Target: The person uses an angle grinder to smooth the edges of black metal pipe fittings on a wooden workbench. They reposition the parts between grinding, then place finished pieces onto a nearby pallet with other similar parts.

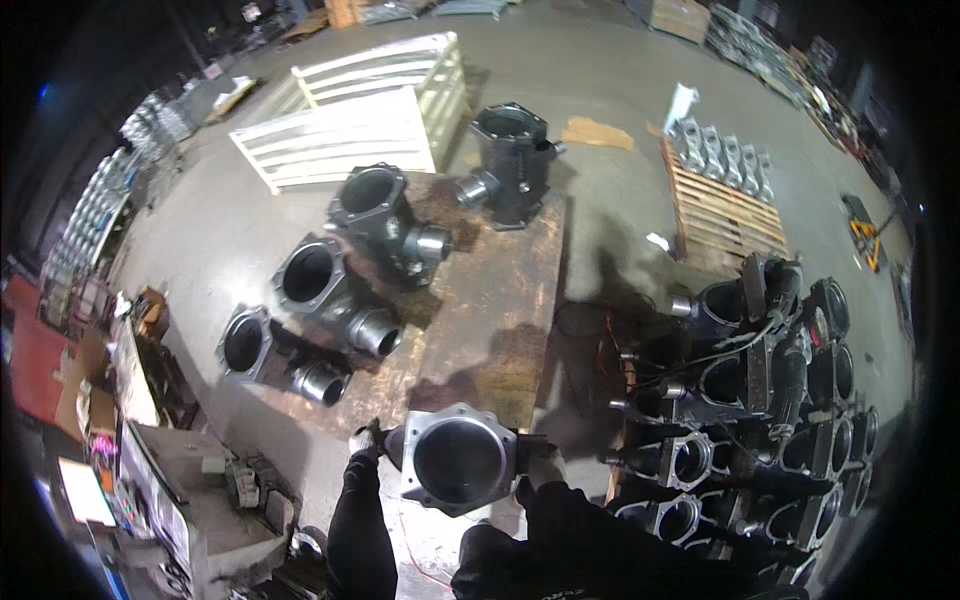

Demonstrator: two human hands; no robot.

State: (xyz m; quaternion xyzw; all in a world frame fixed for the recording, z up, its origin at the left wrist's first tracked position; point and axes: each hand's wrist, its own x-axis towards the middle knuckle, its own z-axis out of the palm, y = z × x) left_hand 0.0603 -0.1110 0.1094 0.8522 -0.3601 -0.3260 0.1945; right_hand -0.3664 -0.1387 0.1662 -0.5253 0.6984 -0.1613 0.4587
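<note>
Between my hands, in front of my body, is a dark flanged metal casting (460, 458) with a wide round bore facing up. My gloved left hand (367, 441) is closed on a part sticking out at its left side. On the opposite side my right hand (545, 468) grips it, its fingers partly hidden in shadow. Beyond it, on a worn brown tabletop (490, 330), stand several similar castings: one at the far end (512, 165), one at the upper left (385, 220), one at the middle left (325, 290) and one nearest on the left (265, 350).
At right, many dark castings (700, 455) are stacked close together. Behind them a wooden pallet (725, 210) carries bright metal parts (720, 155). A cream slatted crate (350, 130) stands past the table. A grey metal bin (215, 500) is at lower left, and a yellow pallet jack (865, 240) sits far right.
</note>
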